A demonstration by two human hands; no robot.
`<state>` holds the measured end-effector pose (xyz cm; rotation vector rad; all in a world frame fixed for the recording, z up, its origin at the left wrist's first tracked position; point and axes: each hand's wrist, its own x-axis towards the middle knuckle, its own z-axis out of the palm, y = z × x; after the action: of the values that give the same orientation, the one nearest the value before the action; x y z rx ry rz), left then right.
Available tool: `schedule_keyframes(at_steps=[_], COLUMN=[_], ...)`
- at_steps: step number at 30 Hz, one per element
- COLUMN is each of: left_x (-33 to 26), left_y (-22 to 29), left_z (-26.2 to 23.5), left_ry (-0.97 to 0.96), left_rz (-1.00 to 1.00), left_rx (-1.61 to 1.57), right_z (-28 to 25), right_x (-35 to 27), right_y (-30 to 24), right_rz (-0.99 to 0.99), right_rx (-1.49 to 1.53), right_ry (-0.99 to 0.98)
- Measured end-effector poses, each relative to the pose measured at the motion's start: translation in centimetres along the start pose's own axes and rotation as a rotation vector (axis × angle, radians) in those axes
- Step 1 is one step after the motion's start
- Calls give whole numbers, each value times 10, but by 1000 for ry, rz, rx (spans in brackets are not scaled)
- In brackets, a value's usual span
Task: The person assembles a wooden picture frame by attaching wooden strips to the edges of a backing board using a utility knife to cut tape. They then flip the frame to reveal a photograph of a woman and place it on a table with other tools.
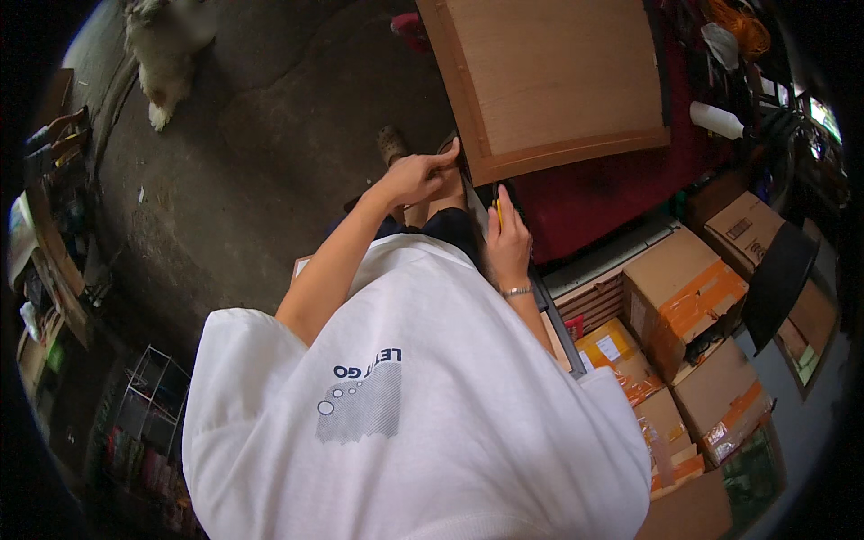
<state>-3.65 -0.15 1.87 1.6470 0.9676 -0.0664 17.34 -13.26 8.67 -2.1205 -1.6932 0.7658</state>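
A wooden panel point(567, 81) with a darker brown border lies on a dark red cloth point(576, 211). My left hand point(418, 178) is at the panel's near left corner, thumb and fingers stretched out with nothing visible in them. Just below that corner, my right hand point(511, 243) is closed around a small yellow-and-black tool point(498, 209). Most of the tool is hidden by my fingers, so its kind cannot be made out. A bracelet circles my right wrist.
Several taped cardboard boxes point(675, 288) are stacked at the right, beside a black panel point(781, 283). A white bottle point(716, 120) lies right of the wooden panel. On the concrete floor point(261, 126), a white furry animal point(166, 58) is at the far left. A wire rack point(155, 387) stands left.
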Motion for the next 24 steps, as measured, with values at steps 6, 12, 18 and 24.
schedule_keyframes(at_steps=[6,12,18,24], left_x=[-26,-20,-14,-7], left_y=[24,30,25,17], left_z=[-15,24,30,42], left_ry=[-75,260,193,147], left_rz=[-147,244,151,131], left_rx=[327,298,333,303], right_z=[16,17,13,-2], right_x=[42,37,40,-11], right_y=[9,9,0,23], right_rz=[-57,-62,39,60], right_rx=[-92,-126,-124,-66], right_ry=[21,-44,-118,-99])
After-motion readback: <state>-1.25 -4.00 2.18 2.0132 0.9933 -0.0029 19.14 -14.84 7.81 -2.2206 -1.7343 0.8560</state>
